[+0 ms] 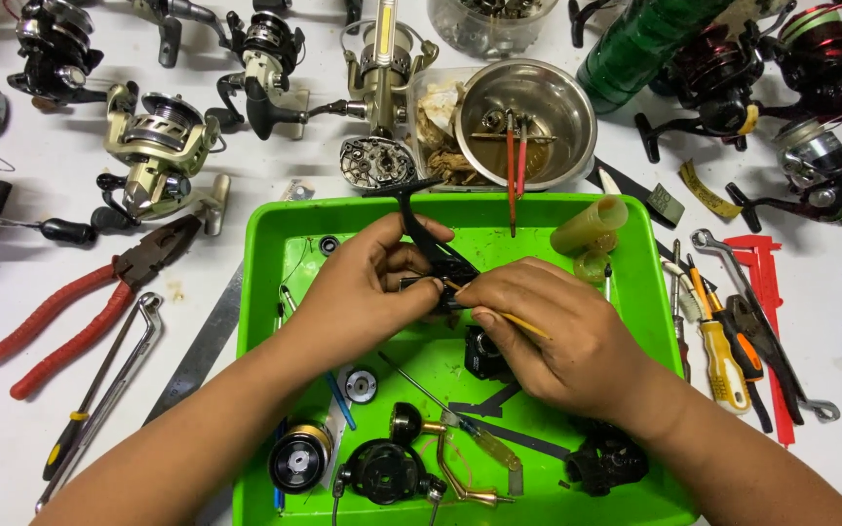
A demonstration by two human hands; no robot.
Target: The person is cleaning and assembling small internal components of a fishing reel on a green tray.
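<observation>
Head view: left hand (367, 287) fingers grip a black reel body (438, 263); right hand (562, 331) fingers pinch a thin yellow stick (518, 322).

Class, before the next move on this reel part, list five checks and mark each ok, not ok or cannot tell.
1. Left hand grips the black reel body: ok.
2. Right hand holds the thin yellow-handled tool: ok.
3. Tool tip seated on the part: cannot tell, fingers hide it.
4. Work stays over the green plastic tray: ok.
5. Loose black spool lies inside the tray: ok.
</observation>
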